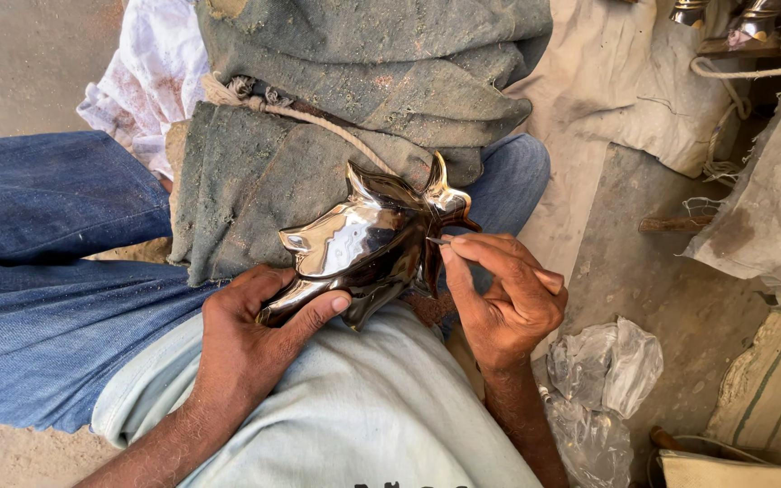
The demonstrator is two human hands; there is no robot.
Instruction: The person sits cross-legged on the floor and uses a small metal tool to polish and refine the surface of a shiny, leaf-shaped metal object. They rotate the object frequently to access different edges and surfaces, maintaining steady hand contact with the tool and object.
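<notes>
A shiny, polished metal figure point(363, 248) shaped like an animal head with pointed ears rests on my lap over a dusty grey-green cloth point(318, 136). My left hand point(250, 339) grips its lower end, thumb pressed along the underside. My right hand point(503, 294) pinches a thin pointed tool point(437, 240), and the tip touches the figure's right edge below the ears.
I sit on a dusty floor in blue jeans point(47, 271) and a pale shirt point(354, 416). A rope point(318, 122) ties the cloth. Crumpled clear plastic point(603, 366) lies at the right, with sacking point(770, 217) and more shiny metal pieces point(725, 18) at top right.
</notes>
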